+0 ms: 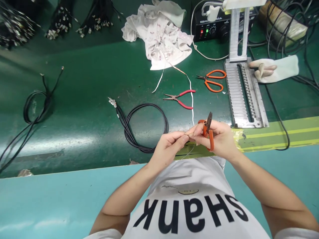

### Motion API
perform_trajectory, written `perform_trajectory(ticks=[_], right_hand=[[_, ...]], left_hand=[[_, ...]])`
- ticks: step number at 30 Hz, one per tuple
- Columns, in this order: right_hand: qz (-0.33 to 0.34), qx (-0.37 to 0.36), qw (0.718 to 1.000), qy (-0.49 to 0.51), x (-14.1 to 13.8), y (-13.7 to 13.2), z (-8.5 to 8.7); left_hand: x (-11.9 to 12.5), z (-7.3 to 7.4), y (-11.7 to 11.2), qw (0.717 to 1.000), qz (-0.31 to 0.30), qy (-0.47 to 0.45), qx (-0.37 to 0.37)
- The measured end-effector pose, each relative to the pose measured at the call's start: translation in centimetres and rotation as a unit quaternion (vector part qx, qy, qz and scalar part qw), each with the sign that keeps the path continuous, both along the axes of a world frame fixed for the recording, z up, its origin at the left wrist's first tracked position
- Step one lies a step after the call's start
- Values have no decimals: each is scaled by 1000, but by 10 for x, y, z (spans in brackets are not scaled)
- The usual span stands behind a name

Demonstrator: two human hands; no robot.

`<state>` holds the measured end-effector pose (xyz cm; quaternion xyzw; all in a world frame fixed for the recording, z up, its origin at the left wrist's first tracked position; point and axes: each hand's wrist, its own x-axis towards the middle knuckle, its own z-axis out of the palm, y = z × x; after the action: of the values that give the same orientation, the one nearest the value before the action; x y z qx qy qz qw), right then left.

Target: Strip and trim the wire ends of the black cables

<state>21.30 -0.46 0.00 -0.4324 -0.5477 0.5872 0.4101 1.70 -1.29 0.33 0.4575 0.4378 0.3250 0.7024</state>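
My left hand (pixel 171 146) is closed in a pinch at the table's front edge, its fingertips meeting those of my right hand. What it pinches is too small and covered to name. A thin pale strand (pixel 190 153) hangs just below the fingertips. My right hand (pixel 219 139) is wrapped round orange-handled scissors (pixel 211 141), their dark blades pointing away from me, while its thumb and forefinger also pinch near the left hand. A narrow white string (pixel 192 113) runs from the cloth down to my fingers. Left of my hands lies a coiled black cable (pixel 128 131) with metal ends.
Red-handled pliers (pixel 180 99) and another orange-handled pair of scissors (pixel 213 80) lie beyond my hands. A metal slotted fixture (pixel 240 93), a glove (pixel 274 69) and a black control box (pixel 211 26) stand right. White cloth (pixel 164 33) and black cable bundles (pixel 93 20) lie behind.
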Motion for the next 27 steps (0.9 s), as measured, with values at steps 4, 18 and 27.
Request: perform_trajectory(ticks=[4,18,27], right_hand=[[-46,-25,998,33,-5,3,1],[-69,136,787,-599,64,27,3],[-85,222,834,-498,47,18,25]], left_hand=[[-5,-2,-1,1000,11,-5,-3],[-11,-3,1,998,37,-51,-15],[-7,1,1,999,44,21,-3]])
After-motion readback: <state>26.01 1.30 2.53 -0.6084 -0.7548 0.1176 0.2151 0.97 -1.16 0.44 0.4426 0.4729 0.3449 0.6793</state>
